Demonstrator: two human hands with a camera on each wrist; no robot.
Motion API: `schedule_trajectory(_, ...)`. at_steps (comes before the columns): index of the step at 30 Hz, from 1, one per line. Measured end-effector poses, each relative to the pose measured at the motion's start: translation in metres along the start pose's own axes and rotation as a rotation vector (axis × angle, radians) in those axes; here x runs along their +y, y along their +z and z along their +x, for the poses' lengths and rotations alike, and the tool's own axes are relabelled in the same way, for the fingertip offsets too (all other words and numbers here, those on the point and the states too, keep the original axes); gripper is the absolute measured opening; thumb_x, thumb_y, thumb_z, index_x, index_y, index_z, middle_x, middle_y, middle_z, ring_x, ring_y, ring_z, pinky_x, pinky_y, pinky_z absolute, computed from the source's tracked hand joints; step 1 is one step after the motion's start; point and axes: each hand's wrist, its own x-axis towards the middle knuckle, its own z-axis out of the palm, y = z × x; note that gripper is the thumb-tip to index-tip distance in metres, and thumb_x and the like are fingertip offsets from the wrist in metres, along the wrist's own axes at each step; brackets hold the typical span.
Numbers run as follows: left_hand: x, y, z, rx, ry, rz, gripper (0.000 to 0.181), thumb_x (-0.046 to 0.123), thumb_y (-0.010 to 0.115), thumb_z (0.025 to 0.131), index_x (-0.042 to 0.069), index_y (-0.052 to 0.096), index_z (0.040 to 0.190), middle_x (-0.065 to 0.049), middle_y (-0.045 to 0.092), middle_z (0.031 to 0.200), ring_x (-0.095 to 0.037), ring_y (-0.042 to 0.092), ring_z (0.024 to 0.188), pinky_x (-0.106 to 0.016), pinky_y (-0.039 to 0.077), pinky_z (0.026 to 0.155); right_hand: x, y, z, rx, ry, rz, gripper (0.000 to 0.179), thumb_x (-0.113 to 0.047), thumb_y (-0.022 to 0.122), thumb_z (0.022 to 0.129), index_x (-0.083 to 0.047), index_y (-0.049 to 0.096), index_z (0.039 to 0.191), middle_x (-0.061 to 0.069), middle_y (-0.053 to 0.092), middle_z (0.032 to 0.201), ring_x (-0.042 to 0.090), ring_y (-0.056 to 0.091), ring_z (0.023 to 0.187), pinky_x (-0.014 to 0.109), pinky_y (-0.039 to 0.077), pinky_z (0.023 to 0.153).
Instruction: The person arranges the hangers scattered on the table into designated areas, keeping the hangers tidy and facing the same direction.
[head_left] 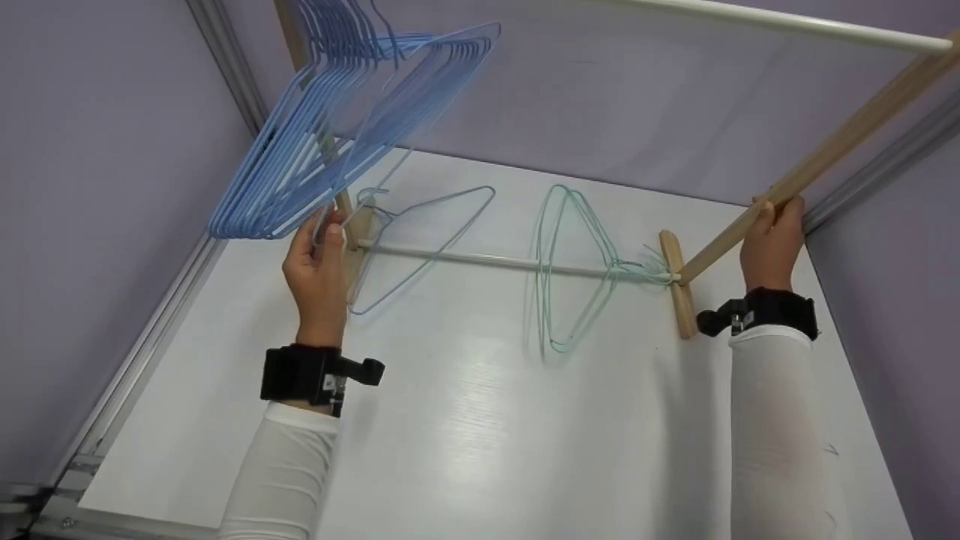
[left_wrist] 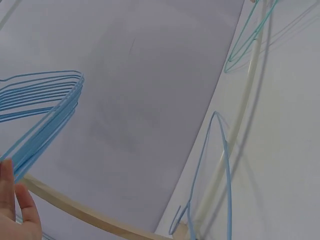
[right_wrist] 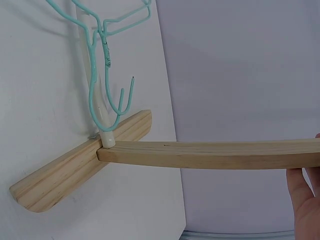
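A bunch of blue wire hangers (head_left: 300,165) hangs at the upper left, hooks upward. My left hand (head_left: 316,262) is at its lower corners, thumb and fingers bent around the end of one blue hanger. In the left wrist view, fingertips (left_wrist: 7,172) meet the bunch's lower edge. My right hand (head_left: 774,236) grips the right wooden post (head_left: 840,146) of a rack, above its foot (head_left: 679,289). The right wrist view shows fingers (right_wrist: 298,187) against the underside of that post (right_wrist: 210,154).
A single blue hanger (head_left: 424,262) leans on the white lower bar (head_left: 480,259) at left. Several green hangers (head_left: 551,292) rest at its right end. The white top rail (head_left: 787,22) crosses above. A white board (head_left: 480,435) lies below, with purple-grey walls around.
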Motion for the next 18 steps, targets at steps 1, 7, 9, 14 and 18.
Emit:
schedule_trajectory(1, -0.001, -0.001, 0.000, 0.001, -0.012, 0.004, 0.034, -0.002, 0.055, 0.101, -0.008, 0.058, 0.134, -0.017, 0.065, 0.126, -0.025, 0.060, 0.121, -0.030, 0.044, 0.104, 0.000, 0.000, 0.000, -0.001, 0.003, 0.001, 0.043, -0.027, 0.027, 0.111, -0.005, 0.037, 0.146, 0.013, 0.051, 0.142, 0.021, 0.050, 0.130, 0.030, 0.040, 0.105)
schedule_trajectory(7, -0.012, -0.005, 0.001, -0.013, -0.066, 0.045, 0.032, 0.005, 0.052, 0.105, -0.004, 0.056, 0.136, -0.013, 0.063, 0.122, -0.024, 0.063, 0.112, -0.031, 0.047, 0.099, 0.001, 0.000, 0.001, -0.008, -0.002, 0.005, 0.043, -0.028, 0.026, 0.111, -0.005, 0.036, 0.146, 0.013, 0.049, 0.143, 0.021, 0.049, 0.132, 0.029, 0.039, 0.105)
schedule_trajectory(9, -0.015, -0.007, 0.001, -0.017, -0.115, 0.117, 0.033, 0.009, 0.053, 0.105, -0.001, 0.055, 0.136, -0.012, 0.060, 0.119, -0.022, 0.061, 0.108, -0.032, 0.047, 0.097, 0.002, 0.000, 0.001, -0.006, -0.004, 0.009, 0.043, -0.027, 0.026, 0.111, -0.005, 0.036, 0.146, 0.013, 0.049, 0.142, 0.020, 0.049, 0.132, 0.029, 0.039, 0.105)
schedule_trajectory(14, -0.030, -0.012, 0.001, -0.035, -0.281, 0.385, 0.037, 0.014, 0.053, 0.104, -0.001, 0.048, 0.138, -0.008, 0.052, 0.116, -0.018, 0.053, 0.104, -0.030, 0.042, 0.090, 0.002, 0.000, 0.001, 0.011, -0.005, 0.012, 0.042, -0.026, 0.027, 0.111, -0.004, 0.038, 0.145, 0.014, 0.050, 0.141, 0.021, 0.049, 0.131, 0.028, 0.038, 0.105)
schedule_trajectory(18, -0.044, -0.016, -0.001, -0.064, -0.363, 0.529, 0.036, 0.008, 0.052, 0.102, -0.006, 0.047, 0.135, -0.016, 0.054, 0.119, -0.025, 0.050, 0.109, -0.033, 0.040, 0.093, 0.003, 0.001, 0.000, 0.014, -0.004, 0.014, 0.041, -0.026, 0.028, 0.111, -0.004, 0.039, 0.144, 0.014, 0.051, 0.141, 0.021, 0.050, 0.131, 0.029, 0.038, 0.106)
